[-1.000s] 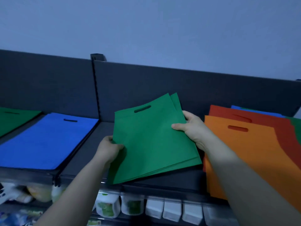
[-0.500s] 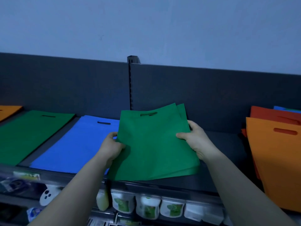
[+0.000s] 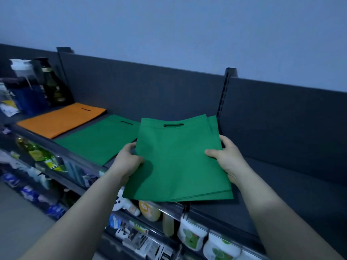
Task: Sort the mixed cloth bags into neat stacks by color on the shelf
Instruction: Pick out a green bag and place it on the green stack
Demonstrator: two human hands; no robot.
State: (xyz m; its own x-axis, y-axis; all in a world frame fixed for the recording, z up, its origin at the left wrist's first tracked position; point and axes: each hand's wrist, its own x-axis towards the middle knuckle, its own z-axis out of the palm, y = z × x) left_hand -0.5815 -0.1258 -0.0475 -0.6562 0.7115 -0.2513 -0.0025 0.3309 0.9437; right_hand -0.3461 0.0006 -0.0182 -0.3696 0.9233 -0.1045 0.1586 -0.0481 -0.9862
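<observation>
Green cloth fills my grip: both forearms reach up from the bottom of the view and meet on a bundle of green bags (image 3: pixel 178 162). My left hand (image 3: pixel 129 162) holds the bundle's left edge about halfway along, thumb on top and the rest curled under. My right hand (image 3: pixel 228 158) holds the right edge opposite, thumb laid flat on the top bag, fingers (image 3: pixel 225 140) wrapped round the edge and beneath it.

The bundle lies nearly flat, its long axis running away from me. The bottom edges are nearest me, out over the front rail of the shelf (image 3: pixel 281 184), and the handle slot is at the far end, towards the back panel (image 3: pixel 150 91). The bags are slightly fanned, with lower ones showing past the top bag's right side and near edge. I cannot tell whether the underside touches the shelf.

Below the rail, white pouches (image 3: pixel 191 233) hang on the lower level.

Further left on the same shelf a green stack (image 3: pixel 99 139) lies flat, slot at its far end, just beside my bundle. Beyond it lies an orange stack (image 3: pixel 62 121), turned the same way. Dark bottles (image 3: pixel 54 85) stand at the far left, and a slotted post (image 3: pixel 225 91) rises behind my bundle's right corner.
</observation>
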